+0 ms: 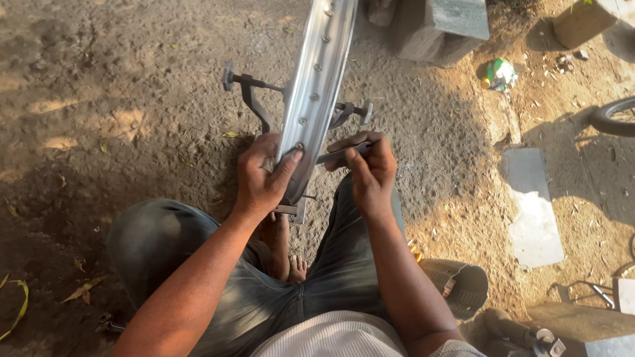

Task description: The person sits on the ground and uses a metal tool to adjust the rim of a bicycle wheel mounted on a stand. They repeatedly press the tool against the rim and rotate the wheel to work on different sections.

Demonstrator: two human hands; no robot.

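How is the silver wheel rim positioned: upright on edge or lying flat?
Upright on edge: the wheel rim stands in a stand, steadied by the left hand.

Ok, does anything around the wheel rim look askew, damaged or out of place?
Nothing stands out. The wheel rim sits upright in its stand, the left hand steadying it and the right hand holding a thin tool against it. A crumpled wrapper lies on the dirt.

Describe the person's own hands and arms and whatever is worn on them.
Both forearms are bare, no sleeves reaching the wrists. The left hand and right hand are ungloved, with no watch, ring or bracelet showing. At the right elbow a bit of pale ribbed fabric shows.
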